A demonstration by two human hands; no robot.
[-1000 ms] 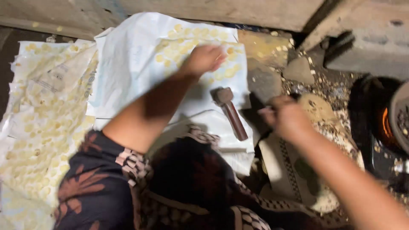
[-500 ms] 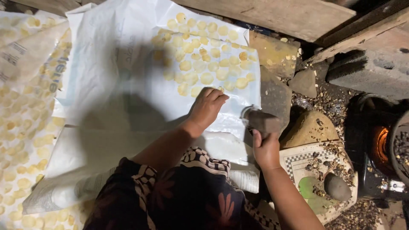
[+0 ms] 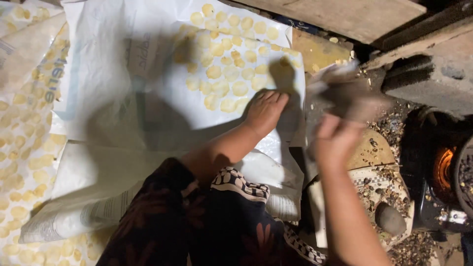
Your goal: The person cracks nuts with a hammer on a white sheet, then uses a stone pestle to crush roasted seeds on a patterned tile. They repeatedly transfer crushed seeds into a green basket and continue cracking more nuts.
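- Roughly: your right hand (image 3: 335, 140) is raised just right of the white sheet (image 3: 148, 74), closed round the handle of a mallet-like tool (image 3: 345, 96). Motion blur hides the fingers, so you can't tell how tight that hold is.
- Tool's head sits above the hand, near the sheet's right edge. Long axis looks to run from the hand up and slightly right, head pointing away from you. Blur makes that approximate.
- Handling, as a judgement: head-heavy and rigid, so take the handle low for swing, nearer the head for control.
- Your left hand (image 3: 266, 111) lies flat, palm down, fingers spread, on the sheet's lower right part, just below the yellow discs (image 3: 231, 74). It holds nothing.
- Discs look thin, soft and easily torn. They lie in rows, touching or nearly so, across the sheet's upper right.
- Sheet itself is light, limp and crinkly, so it will likely slide unless pinned.
- Right of the sheet: a flat stone block (image 3: 374, 148), a small dark stone (image 3: 390, 219), a glowing stove (image 3: 443, 170).
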